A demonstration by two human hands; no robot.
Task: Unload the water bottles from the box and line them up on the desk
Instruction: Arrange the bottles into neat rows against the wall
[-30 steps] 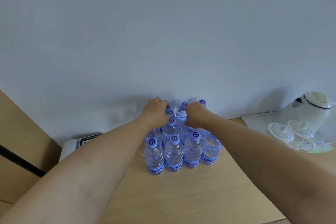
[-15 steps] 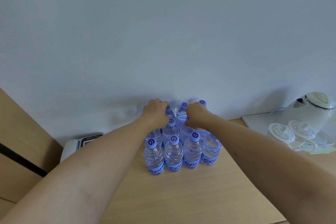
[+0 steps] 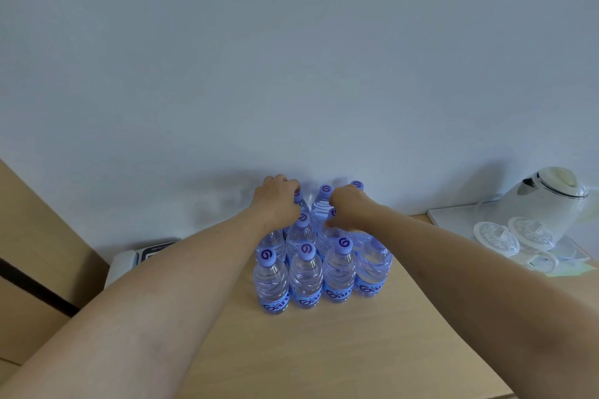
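Observation:
Several clear water bottles (image 3: pixel 304 278) with blue caps and blue labels stand upright in tight rows on the wooden desk (image 3: pixel 324 350), close to the white wall. My left hand (image 3: pixel 277 201) is closed over the top of a bottle at the back left of the group. My right hand (image 3: pixel 348 210) is closed around the neck of a bottle in the middle row, right of centre. Both forearms reach across the desk and hide parts of the side bottles. No box is in view.
A white electric kettle (image 3: pixel 547 201) stands on a white tray (image 3: pixel 453 220) at the right, with two clear lidded cups (image 3: pixel 496 238) in front of it. A desk telephone (image 3: pixel 136 261) sits at the left by the wall. A wooden panel (image 3: pixel 39 253) rises at far left.
Both hands stay on the bottles at the back of the group; they have barely shifted. The bottles stand as before.

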